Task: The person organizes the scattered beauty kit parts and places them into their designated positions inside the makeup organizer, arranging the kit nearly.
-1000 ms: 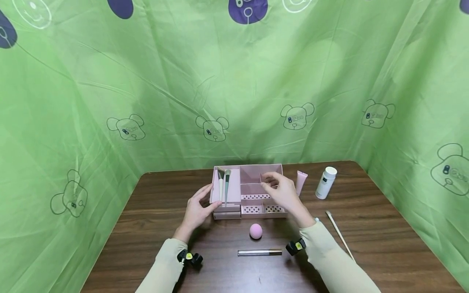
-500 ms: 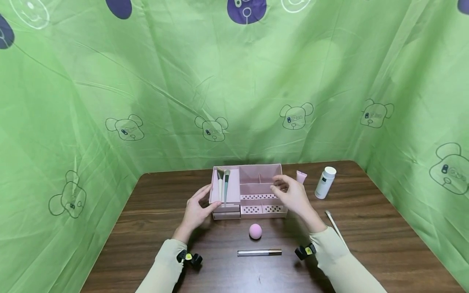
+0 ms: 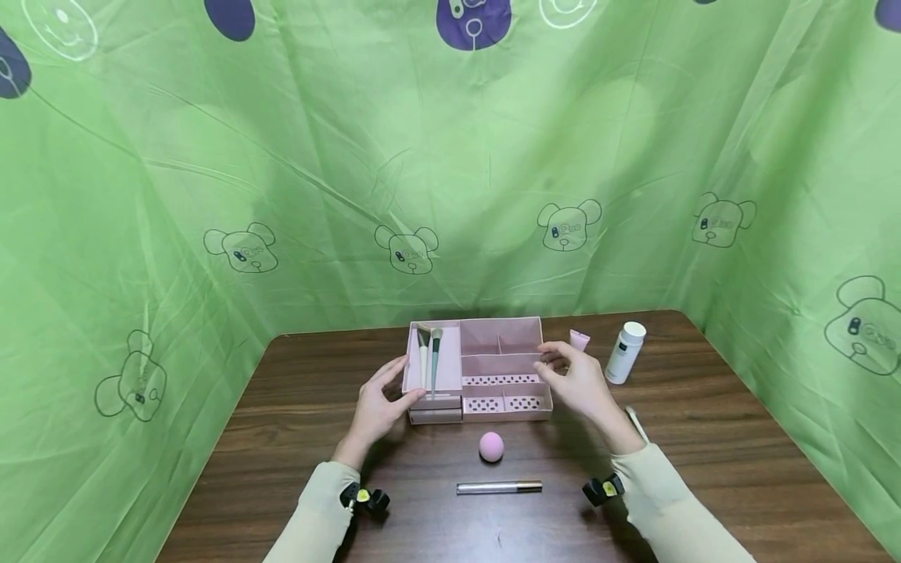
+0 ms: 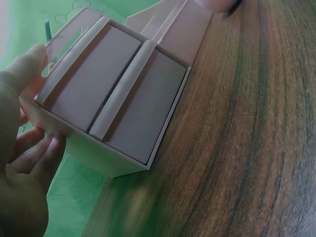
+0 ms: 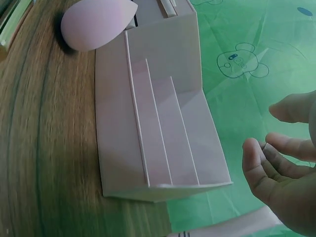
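Observation:
A pink makeup organizer (image 3: 482, 367) stands at the back of the table, with two drawers at its left and divided compartments at its right. My left hand (image 3: 380, 400) grips its left front corner, thumb over the top edge and fingers along the side wall (image 4: 89, 153). Two makeup brushes (image 3: 436, 356) lie in the top left tray. Beside the organizer's right wall hovers my right hand (image 3: 579, 381), fingers loosely bent and nothing between them, as the right wrist view shows. A pink squeeze tube (image 3: 579, 339) is just behind this hand, partly hidden by it.
A white bottle (image 3: 625, 353) stands further right. Another brush (image 3: 637, 424) lies partly under the right forearm. In front of the organizer sit a pink makeup sponge (image 3: 491, 446) and a slim silver tube (image 3: 499, 487). Green curtains rise behind the wooden tabletop (image 3: 296, 438).
My right hand has moved right, from over the rear compartments to the organizer's right side, uncovering the compartments. My left hand stays at the same corner.

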The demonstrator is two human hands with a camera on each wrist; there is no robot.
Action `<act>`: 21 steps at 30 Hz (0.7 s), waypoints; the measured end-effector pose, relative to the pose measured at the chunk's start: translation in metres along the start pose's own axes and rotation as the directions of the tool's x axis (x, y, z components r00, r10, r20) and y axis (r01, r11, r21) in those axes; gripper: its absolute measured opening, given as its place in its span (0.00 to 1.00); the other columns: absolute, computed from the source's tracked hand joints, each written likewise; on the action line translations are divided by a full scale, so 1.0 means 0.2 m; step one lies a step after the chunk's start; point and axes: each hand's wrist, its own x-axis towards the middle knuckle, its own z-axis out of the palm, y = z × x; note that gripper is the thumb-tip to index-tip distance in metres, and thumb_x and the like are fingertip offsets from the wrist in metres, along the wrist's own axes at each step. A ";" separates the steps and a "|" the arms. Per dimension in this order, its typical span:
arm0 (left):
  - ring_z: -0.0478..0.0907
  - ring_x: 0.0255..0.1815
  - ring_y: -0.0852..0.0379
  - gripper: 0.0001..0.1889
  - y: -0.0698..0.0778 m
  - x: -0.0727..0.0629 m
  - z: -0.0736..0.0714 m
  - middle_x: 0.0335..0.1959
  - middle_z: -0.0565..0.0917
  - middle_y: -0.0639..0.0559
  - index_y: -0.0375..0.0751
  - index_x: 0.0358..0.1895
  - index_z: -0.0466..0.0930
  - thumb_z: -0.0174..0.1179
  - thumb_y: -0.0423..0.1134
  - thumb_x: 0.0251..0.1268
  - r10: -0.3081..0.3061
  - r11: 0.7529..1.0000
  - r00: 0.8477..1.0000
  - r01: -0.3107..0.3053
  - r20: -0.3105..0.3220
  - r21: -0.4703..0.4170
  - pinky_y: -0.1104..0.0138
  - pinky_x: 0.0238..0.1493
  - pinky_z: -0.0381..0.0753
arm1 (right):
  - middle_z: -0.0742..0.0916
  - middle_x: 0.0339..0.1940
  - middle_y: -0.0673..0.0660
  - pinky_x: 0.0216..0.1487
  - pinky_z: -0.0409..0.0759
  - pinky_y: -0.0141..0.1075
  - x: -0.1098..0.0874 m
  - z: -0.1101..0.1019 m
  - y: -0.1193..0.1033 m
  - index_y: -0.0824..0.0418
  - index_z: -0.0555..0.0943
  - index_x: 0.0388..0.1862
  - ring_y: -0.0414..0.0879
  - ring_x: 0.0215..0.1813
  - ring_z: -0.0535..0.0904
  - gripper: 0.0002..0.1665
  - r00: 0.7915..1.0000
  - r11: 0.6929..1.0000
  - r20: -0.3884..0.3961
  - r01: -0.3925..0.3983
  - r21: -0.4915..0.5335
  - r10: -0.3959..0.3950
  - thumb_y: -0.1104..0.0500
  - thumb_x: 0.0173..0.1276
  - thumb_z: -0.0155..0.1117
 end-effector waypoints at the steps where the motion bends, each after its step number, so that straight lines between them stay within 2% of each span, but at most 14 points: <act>1: 0.80 0.56 0.44 0.37 0.00 0.00 0.00 0.64 0.76 0.42 0.36 0.65 0.73 0.76 0.42 0.49 0.002 1.000 1.000 -0.002 0.000 0.003 0.55 0.56 0.83 | 0.88 0.36 0.54 0.43 0.87 0.42 0.00 -0.01 0.01 0.59 0.83 0.48 0.47 0.38 0.83 0.14 1.000 1.000 -0.001 -0.003 0.002 0.003 0.59 0.63 0.69; 3: 0.80 0.56 0.47 0.38 -0.04 0.00 0.00 0.64 0.77 0.46 0.41 0.66 0.74 0.76 0.45 0.49 0.003 1.000 1.000 -0.003 -0.003 0.001 0.58 0.56 0.83 | 0.88 0.36 0.54 0.43 0.87 0.39 -0.01 -0.02 0.01 0.59 0.83 0.47 0.48 0.38 0.83 0.14 1.000 1.000 -0.001 -0.016 -0.001 0.016 0.59 0.63 0.69; 5: 0.80 0.56 0.46 0.38 -0.04 0.00 0.00 0.64 0.77 0.46 0.41 0.65 0.74 0.77 0.45 0.48 -0.006 1.000 1.000 0.006 -0.004 0.004 0.58 0.57 0.83 | 0.88 0.36 0.55 0.43 0.87 0.38 -0.01 -0.03 0.02 0.61 0.83 0.47 0.49 0.39 0.83 0.14 1.000 1.000 0.000 -0.024 0.004 0.024 0.60 0.63 0.69; 12: 0.77 0.61 0.47 0.38 -0.03 -0.01 -0.01 0.64 0.77 0.47 0.42 0.65 0.75 0.77 0.47 0.48 0.004 0.998 1.000 -0.003 -0.021 0.066 0.57 0.62 0.79 | 0.87 0.39 0.59 0.44 0.86 0.44 -0.04 -0.07 0.07 0.64 0.82 0.49 0.49 0.40 0.82 0.16 0.999 1.000 0.030 -0.025 0.007 0.025 0.60 0.64 0.68; 17: 0.78 0.59 0.46 0.38 -0.03 -0.01 0.00 0.64 0.77 0.45 0.40 0.65 0.75 0.77 0.45 0.48 -0.007 1.000 1.000 0.007 -0.010 0.015 0.56 0.59 0.81 | 0.88 0.39 0.59 0.45 0.86 0.49 -0.06 -0.10 0.13 0.64 0.81 0.49 0.48 0.39 0.82 0.16 1.000 1.000 0.018 -0.010 -0.007 0.010 0.60 0.64 0.69; 21: 0.79 0.57 0.45 0.38 -0.03 0.00 0.00 0.64 0.76 0.45 0.39 0.65 0.74 0.76 0.44 0.49 -0.012 1.000 1.000 0.012 -0.002 -0.019 0.55 0.57 0.82 | 0.88 0.38 0.57 0.42 0.87 0.44 -0.08 -0.14 0.16 0.64 0.82 0.49 0.47 0.38 0.83 0.16 1.000 0.999 -0.008 -0.015 -0.040 0.014 0.59 0.63 0.69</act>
